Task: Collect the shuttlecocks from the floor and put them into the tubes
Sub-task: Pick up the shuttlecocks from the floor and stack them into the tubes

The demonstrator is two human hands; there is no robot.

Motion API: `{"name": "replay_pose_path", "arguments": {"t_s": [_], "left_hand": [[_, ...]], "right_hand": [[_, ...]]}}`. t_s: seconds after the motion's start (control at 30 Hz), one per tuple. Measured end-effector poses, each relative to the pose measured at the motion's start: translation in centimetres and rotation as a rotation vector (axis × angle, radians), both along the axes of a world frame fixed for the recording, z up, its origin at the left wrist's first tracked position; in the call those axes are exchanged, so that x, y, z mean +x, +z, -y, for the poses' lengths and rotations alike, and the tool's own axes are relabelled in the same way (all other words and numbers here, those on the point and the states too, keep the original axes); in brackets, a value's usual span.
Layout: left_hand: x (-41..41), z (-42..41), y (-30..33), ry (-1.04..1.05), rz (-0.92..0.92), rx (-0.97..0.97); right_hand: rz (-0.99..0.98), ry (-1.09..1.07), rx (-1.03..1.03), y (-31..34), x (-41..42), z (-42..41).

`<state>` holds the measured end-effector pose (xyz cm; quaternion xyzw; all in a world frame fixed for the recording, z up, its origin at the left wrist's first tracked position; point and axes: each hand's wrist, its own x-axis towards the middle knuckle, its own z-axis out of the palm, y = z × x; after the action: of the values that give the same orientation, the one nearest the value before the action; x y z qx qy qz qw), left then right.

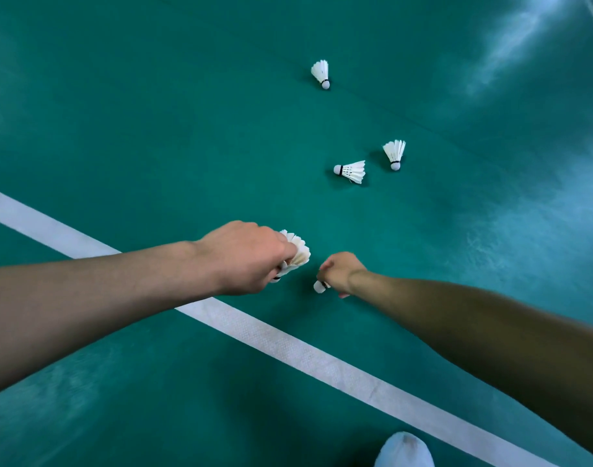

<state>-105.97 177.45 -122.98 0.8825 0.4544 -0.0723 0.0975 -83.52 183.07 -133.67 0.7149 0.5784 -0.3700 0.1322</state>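
The left hand (244,257) gripped stacked shuttlecocks (297,252) while the right hand (340,273) pinched one shuttlecock (320,286) above the floor (153,129).

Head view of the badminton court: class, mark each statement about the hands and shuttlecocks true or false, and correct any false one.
1. Three shuttlecocks lie loose on the floor. True: far, middle, right.
2. The left hand holds nothing. False: it grips a shuttlecock stack.
3. The right hand grips a shuttlecock. True.
4. A tube stands beside the white line. False: no tube is in view.
5. The floor is red. False: it is green.
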Motion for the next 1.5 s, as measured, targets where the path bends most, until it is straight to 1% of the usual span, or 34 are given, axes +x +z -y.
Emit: {"name": "replay_pose_path", "arguments": {"t_s": [0.03, 0.1, 0.17, 0.23, 0.33, 0.4, 0.47, 0.53, 0.57, 0.6, 0.67, 0.7, 0.73, 0.8, 0.83, 0.87, 0.9, 0.93, 0.97, 1.03, 1.07, 1.1, 1.13, 1.2, 1.3, 1.37, 1.4, 1.5], "left_hand": [[-0.3, 0.1, 0.2, 0.004, -0.006, -0.002], [-0.8, 0.2, 0.6, 0.017, -0.015, -0.011], [-1.2, 0.3, 0.6, 0.026, -0.019, -0.014], [-1.8, 0.6, 0.8, 0.040, -0.033, -0.021], [-2.5, 0.9, 1.4, 0.062, -0.010, -0.032], [-2.7, 0.9, 1.8, 0.077, 0.026, -0.016], [-3.4, 0.5, 2.2, 0.092, -0.010, 0.043], [-4.0, -0.4, 3.4, 0.150, -0.049, 0.105], [-4.7, -1.0, 4.4, 0.202, -0.063, 0.121], [-4.8, -1.8, 6.5, 0.252, -0.035, 0.114], [-4.6, -3.8, 11.7, 0.382, 0.179, 0.072], [-3.9, -5.1, 15.8, 0.429, 0.284, 0.061], [-3.2, -5.8, 19.3, 0.469, 0.344, 0.054], [-1.4, -7.5, 28.1, 0.478, 0.363, 0.078], [-0.5, -8.1, 32.1, 0.458, 0.360, 0.090], [0.4, -9.0, 37.8, 0.429, 0.344, 0.095], [1.1, -9.1, 42.1, 0.407, 0.322, 0.083], [2.0, -10.0, 47.7, 0.380, 0.285, 0.089], [3.0, -11.0, 55.0, 0.351, 0.247, 0.093], [3.3, -11.4, 61.0, 0.319, 0.212, 0.117], [3.8, -12.0, 65.6, 0.304, 0.184, 0.123], [4.3, -12.4, 71.2, 0.326, 0.174, 0.105], [5.0, -12.1, 75.4, 0.345, 0.174, 0.083], [6.8, -12.3, 84.2, 0.409, 0.254, 0.033], [9.5, -11.6, 93.9, 0.443, 0.374, -0.022], [11.6, -11.5, 98.9, 0.393, 0.450, 0.008], [12.7, -11.4, 100.8, 0.375, 0.482, 0.014], [15.8, -12.0, 105.3, 0.303, 0.566, 0.023]], "right_hand": [[-0.048, 0.005, -0.014, -0.1, -0.8, 0.3], [-0.144, 0.035, -0.126, 0.1, -2.2, 0.9], [-0.174, 0.150, -0.261, 0.2, -3.1, 1.6], [-0.139, 0.284, -0.328, -0.2, -3.6, 2.3], [-0.017, 0.479, -0.332, -0.4, -4.1, 2.4], [0.128, 0.657, -0.298, 0.9, -4.8, 1.4], [0.242, 0.798, -0.194, 3.3, -6.0, -0.6], [0.199, 0.752, -0.033, 7.1, -6.8, -3.0], [0.143, 0.715, 0.031, 8.9, -7.4, -4.3], [0.080, 0.652, 0.061, 11.6, -7.4, -5.5], [-0.029, 0.509, 0.011, 16.9, -7.3, -7.2], [-0.072, 0.431, -0.050, 20.6, -6.6, -7.7], [-0.083, 0.389, -0.098, 23.4, -5.7, -7.6], [-0.049, 0.344, -0.133, 31.0, -3.3, -7.4], [-0.055, 0.316, -0.104, 34.5, -1.9, -7.3], [-0.072, 0.284, -0.076, 39.9, -0.4, -7.7], [-0.102, 0.267, -0.043, 43.8, 0.8, -7.5], [-0.131, 0.256, 0.036, 49.4, 2.7, -8.0], [-0.142, 0.262, 0.133, 56.4, 4.5, -9.0], [-0.162, 0.283, 0.347, 62.2, 6.3, -9.6], [-0.183, 0.277, 0.446, 67.0, 7.6, -10.4], [-0.218, 0.226, 0.498, 72.8, 8.9, -11.3], [-0.269, 0.169, 0.537, 76.7, 10.0, -11.6], [-0.393, 0.027, 0.628, 85.7, 12.6, -11.8], [-0.591, -0.109, 0.722, 95.5, 15.1, -10.7], [-0.759, -0.209, 0.764, 100.3, 16.9, -9.8], [-0.804, -0.242, 0.781, 102.0, 17.7, -9.0], [-0.858, -0.301, 0.904, 106.5, 20.0, -6.8]]}}
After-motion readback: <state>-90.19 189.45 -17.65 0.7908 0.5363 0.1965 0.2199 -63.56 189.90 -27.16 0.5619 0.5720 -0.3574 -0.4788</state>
